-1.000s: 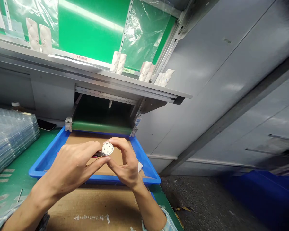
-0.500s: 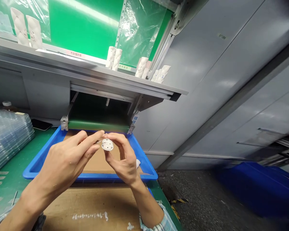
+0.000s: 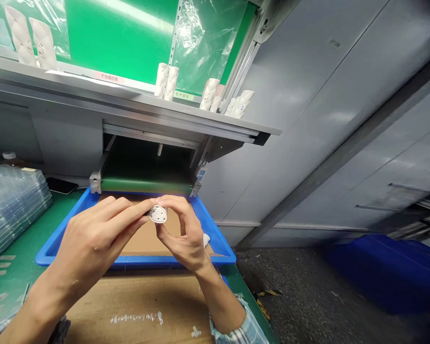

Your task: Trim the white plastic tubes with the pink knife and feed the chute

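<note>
On the green desk (image 3: 57, 212), a stack of clear plastic trays (image 3: 16, 210) stands at far left, with a dark phone (image 3: 61, 185) lying just beside it. Next comes the left hand (image 3: 98, 231), its grip pinched around a thin dark tool (image 3: 145, 213), mostly hidden by the fingers, at the left edge of a white piece (image 3: 158, 215). The piece is held up over the blue tray (image 3: 146, 261), its rounded, dark-dotted end facing the camera. The right hand (image 3: 186, 236) has its grip clasped on it, forefinger above and thumb below. Farther right, a white scrap (image 3: 206, 239) shows beside the right wrist.
</note>
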The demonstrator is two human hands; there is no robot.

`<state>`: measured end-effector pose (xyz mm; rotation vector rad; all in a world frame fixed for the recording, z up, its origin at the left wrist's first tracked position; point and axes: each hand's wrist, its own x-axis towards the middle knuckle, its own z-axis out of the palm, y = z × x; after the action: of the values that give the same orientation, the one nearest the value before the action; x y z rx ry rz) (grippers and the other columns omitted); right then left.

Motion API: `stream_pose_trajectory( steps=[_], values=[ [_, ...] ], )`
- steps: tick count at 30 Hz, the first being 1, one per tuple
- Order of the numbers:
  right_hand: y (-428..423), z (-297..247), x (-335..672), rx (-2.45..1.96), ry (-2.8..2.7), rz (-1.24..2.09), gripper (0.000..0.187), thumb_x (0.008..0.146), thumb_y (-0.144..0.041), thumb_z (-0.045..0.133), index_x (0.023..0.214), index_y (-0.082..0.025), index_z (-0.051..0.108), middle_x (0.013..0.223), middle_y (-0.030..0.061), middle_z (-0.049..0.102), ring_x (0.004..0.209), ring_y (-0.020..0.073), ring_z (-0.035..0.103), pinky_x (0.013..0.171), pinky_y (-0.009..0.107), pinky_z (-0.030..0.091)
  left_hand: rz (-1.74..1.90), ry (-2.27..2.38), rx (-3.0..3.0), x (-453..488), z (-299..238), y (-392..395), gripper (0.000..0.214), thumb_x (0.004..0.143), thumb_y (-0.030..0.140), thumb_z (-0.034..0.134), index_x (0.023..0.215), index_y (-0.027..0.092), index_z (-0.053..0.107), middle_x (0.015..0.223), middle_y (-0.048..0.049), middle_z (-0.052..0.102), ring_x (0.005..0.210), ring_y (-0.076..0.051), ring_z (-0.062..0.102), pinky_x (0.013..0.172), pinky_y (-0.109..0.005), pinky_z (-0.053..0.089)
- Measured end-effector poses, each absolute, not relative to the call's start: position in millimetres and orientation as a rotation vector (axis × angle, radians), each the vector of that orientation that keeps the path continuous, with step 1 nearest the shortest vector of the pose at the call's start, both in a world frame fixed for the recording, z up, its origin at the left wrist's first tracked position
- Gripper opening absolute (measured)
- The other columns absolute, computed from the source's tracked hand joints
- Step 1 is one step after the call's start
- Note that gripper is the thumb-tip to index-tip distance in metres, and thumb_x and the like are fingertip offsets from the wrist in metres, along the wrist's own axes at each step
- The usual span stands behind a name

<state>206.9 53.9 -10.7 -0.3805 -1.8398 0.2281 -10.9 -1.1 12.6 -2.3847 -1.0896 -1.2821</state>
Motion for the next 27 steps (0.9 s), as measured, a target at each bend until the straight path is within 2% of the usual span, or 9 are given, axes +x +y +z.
stream_pose_trajectory(
  steps=[8,17,27],
  values=[
    [53.6,-8.0,210.3,-0.389,-1.874,0.16,0.045,0.097,-0.005,0.069,0.135,-0.028,0.063,0.125,0.008,0.076,0.118,0.0235,0.074,0.1,0.041,0.065,-1.34,-1.117,-2.428,-10.7,14.4,-2.9,0.04,0.114,0.026,0.059,0.153,0.038,0.062,0.113,0.0013,0.075,0.093,-0.015,0.066,0.086,-0.026,0.049],
    [53.0,-7.6,211.8,-0.382,-1.907,0.133,0.049,0.097,-0.003,0.069,0.138,-0.029,0.064,0.125,0.0078,0.077,0.116,0.0238,0.075,0.099,0.042,0.066,-1.369,-1.144,-2.48,-14.3,17.0,-4.4,0.031,0.114,0.027,0.059,0.142,0.032,0.071,0.097,0.0021,0.072,0.084,-0.012,0.065,0.078,-0.023,0.049],
    [53.1,-7.4,211.3,-0.363,-1.909,0.149,0.048,0.095,-0.002,0.07,0.135,-0.027,0.065,0.123,0.0083,0.076,0.116,0.0229,0.075,0.098,0.04,0.066,-1.397,-1.144,-2.472,-14.4,16.9,-5.3,0.032,0.113,0.026,0.06,0.142,0.035,0.07,0.105,0.0011,0.076,0.087,-0.013,0.066,0.08,-0.024,0.05]
  ],
)
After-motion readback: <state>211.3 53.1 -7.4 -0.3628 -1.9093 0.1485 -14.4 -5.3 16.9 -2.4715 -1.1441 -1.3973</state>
